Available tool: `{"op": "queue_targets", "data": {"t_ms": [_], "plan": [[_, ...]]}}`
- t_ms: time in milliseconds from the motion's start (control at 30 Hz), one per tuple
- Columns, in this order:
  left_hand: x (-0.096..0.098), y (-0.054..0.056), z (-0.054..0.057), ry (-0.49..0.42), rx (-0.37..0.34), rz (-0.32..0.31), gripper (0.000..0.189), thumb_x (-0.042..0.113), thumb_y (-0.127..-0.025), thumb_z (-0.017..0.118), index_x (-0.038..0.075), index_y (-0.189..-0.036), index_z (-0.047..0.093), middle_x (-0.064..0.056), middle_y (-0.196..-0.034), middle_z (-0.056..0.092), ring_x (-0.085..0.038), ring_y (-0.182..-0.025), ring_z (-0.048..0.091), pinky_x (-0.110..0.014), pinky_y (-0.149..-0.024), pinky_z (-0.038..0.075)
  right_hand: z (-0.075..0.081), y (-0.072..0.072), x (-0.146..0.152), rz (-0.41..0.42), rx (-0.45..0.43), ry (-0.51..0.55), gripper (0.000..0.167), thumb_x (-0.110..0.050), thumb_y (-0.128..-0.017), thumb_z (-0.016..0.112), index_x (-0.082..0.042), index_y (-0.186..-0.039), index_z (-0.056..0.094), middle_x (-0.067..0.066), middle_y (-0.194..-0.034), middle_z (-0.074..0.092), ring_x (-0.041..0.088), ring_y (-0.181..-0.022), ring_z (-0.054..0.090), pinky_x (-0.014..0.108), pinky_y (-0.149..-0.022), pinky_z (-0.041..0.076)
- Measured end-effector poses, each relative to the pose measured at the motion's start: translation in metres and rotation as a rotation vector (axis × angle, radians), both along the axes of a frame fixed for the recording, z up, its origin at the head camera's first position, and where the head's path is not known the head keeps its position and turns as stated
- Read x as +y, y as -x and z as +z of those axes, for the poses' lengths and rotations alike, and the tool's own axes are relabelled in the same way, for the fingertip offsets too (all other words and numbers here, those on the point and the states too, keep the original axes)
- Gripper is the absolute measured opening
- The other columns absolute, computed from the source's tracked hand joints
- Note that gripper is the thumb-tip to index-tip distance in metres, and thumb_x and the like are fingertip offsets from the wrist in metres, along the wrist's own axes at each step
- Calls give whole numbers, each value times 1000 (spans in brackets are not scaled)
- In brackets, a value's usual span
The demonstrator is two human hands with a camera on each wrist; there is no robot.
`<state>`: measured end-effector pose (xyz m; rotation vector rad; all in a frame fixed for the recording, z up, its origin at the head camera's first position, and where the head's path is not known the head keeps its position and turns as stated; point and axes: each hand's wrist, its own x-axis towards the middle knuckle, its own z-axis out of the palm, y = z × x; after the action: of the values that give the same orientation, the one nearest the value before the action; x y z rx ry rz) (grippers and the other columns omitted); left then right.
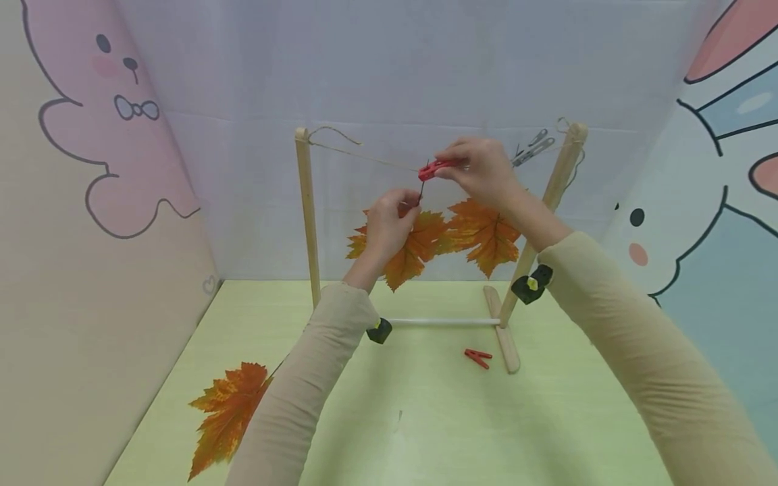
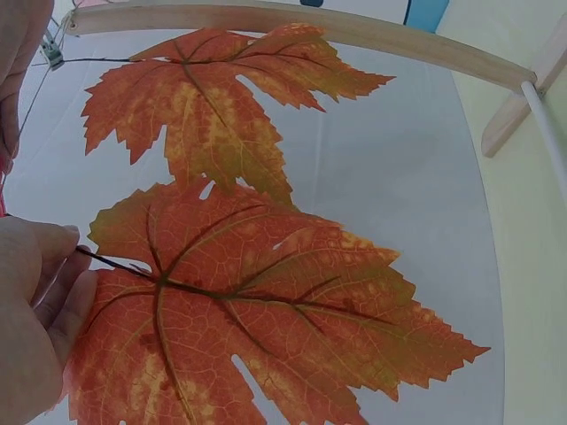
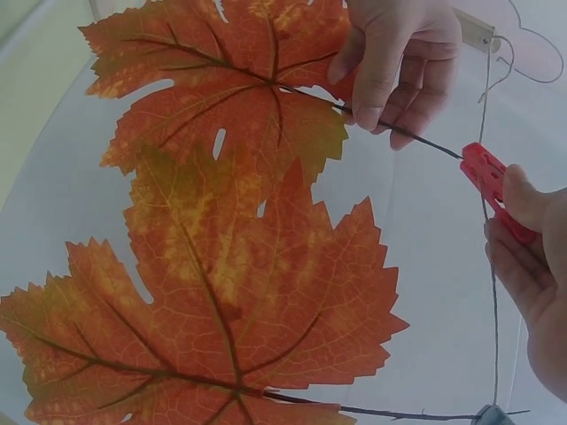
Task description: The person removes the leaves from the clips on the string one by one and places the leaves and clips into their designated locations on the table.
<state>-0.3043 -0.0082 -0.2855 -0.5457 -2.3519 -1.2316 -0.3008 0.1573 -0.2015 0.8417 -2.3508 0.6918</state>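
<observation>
My left hand [image 1: 391, 219] pinches the dark stem of an orange maple leaf [image 2: 257, 292] that hangs below the string. In my right hand [image 1: 480, 169] is a red clothespin [image 1: 433, 169], held by its handles between thumb and fingers. The right wrist view shows the clothespin's nose at the string [image 3: 493, 310] and at the stem's upper end. A second maple leaf [image 1: 486, 233] hangs to the right, its stem at a grey clothespin [image 1: 533, 152] on the string; another grey clothespin shows beside it.
The string runs between two wooden posts [image 1: 308, 223], joined low by a white rod [image 1: 444, 322]. On the table [image 1: 437, 425] lie a red clothespin [image 1: 478, 358], near the wooden foot [image 1: 503, 337], and a third maple leaf [image 1: 227, 418] beside my left sleeve.
</observation>
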Motion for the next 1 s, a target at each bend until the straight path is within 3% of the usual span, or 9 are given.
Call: {"op": "queue_targets", "data": {"t_ms": [367, 1000], "plan": [[-3, 2, -4, 28, 41, -5, 15, 8, -85, 62, 6, -100, 65, -5, -95, 65, -16, -83, 64, -24, -74, 50, 9, -3, 0, -45, 52, 17, 21, -9, -76, 71, 3, -94, 70, 15, -87, 68, 23, -77, 65, 33, -70, 52], [-10, -1, -16, 23, 16, 13, 15, 8, -85, 62, 6, -100, 65, -5, -95, 64, -17, -81, 63, -26, -73, 50, 14, -5, 8, -101, 126, 97, 23, -12, -77, 71, 2, -95, 70, 15, -89, 68, 22, -78, 64, 34, -71, 52]]}}
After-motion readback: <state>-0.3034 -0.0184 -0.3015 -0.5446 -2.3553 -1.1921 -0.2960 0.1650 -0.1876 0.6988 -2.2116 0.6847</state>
